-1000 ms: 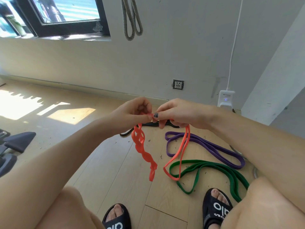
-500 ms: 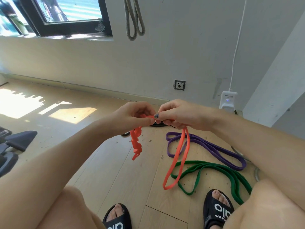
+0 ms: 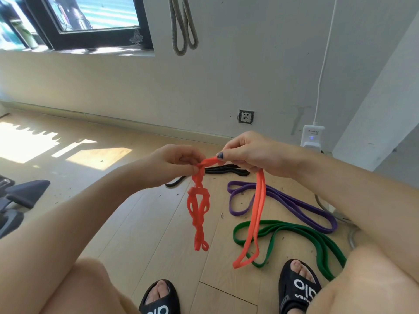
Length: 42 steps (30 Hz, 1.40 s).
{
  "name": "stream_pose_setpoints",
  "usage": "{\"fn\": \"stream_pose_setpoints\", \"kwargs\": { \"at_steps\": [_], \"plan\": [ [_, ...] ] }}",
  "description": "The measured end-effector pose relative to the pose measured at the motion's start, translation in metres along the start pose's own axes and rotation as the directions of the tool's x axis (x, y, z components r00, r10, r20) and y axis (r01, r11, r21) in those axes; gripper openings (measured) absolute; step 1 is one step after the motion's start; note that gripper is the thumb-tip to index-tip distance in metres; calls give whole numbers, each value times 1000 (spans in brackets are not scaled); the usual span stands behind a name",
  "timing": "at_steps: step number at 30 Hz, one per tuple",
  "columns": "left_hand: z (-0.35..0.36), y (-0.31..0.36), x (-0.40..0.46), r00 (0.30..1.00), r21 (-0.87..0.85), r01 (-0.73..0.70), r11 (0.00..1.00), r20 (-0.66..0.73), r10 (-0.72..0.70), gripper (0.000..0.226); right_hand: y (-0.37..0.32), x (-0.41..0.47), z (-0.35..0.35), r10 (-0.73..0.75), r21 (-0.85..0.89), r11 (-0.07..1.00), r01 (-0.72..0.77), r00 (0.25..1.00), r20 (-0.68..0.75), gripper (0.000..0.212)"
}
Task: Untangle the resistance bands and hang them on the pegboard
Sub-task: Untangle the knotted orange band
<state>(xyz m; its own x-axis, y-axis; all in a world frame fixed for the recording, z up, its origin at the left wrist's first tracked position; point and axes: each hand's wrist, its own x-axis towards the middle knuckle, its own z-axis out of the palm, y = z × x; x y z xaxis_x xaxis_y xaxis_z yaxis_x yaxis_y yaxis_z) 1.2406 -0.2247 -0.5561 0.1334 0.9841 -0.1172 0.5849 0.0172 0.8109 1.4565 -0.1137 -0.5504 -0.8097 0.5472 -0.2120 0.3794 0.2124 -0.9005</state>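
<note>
Between pinching left hand (image 3: 174,165) and right hand (image 3: 251,154), orange band (image 3: 255,214) hangs downward.

Both forearms are bare, no sleeves. The right hand (image 3: 254,152) has a dark-painted thumbnail. The feet wear black open-toe rubber slide sandals (image 3: 299,288) with white lettering across the straps.

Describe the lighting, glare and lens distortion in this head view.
Head view: hard sunlight blows out a patch of floor at left and the window sill; the wall is evenly lit; wide-angle bending curves the baseboard and swells the forearms; the hands and orange band stay sharp.
</note>
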Motion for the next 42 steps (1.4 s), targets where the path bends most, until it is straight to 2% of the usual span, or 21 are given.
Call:
{"fn": "stream_pose_setpoints", "kwargs": {
  "at_steps": [4,7,11,13,16,22,28,31,35,42],
  "plan": [
    [2,4,1,999,26,4,1000,-37,-3,25,-2,-1,0,5,41,999,-6,1000,21,27],
    [2,7,0,998,29,-21,999,-62,23,18,-3,-2,0,25,93,995,-28,999,32,28],
    [7,8,-1,985,179,-112,977,-111,133,17,-3,-2,0,46,116,992,-52,998,47,27],
    [7,9,0,980,171,-102,980,-152,128,15,-3,0,1,58,131,989,-63,997,44,30],
    [5,9,-1,984,124,-97,988,-134,113,12,-5,-1,1,58,125,990,-65,997,55,31],
    [-8,12,0,983,190,-107,976,-129,133,12,-12,-3,-2,35,111,993,-42,997,64,24],
    [-1,15,-1,981,373,-145,916,-69,183,29,-12,-3,3,61,45,997,-67,990,124,30],
    [-1,15,0,972,367,-151,918,-115,206,40,-10,-2,2,58,45,997,-63,993,104,30],
    [-1,14,-1,962,343,-181,922,-135,239,19,-9,-3,1,38,52,998,-40,998,50,21],
    [2,16,-7,949,256,-239,937,-142,281,13,-8,-6,-3,41,124,991,-45,999,31,20]
  ]
}}
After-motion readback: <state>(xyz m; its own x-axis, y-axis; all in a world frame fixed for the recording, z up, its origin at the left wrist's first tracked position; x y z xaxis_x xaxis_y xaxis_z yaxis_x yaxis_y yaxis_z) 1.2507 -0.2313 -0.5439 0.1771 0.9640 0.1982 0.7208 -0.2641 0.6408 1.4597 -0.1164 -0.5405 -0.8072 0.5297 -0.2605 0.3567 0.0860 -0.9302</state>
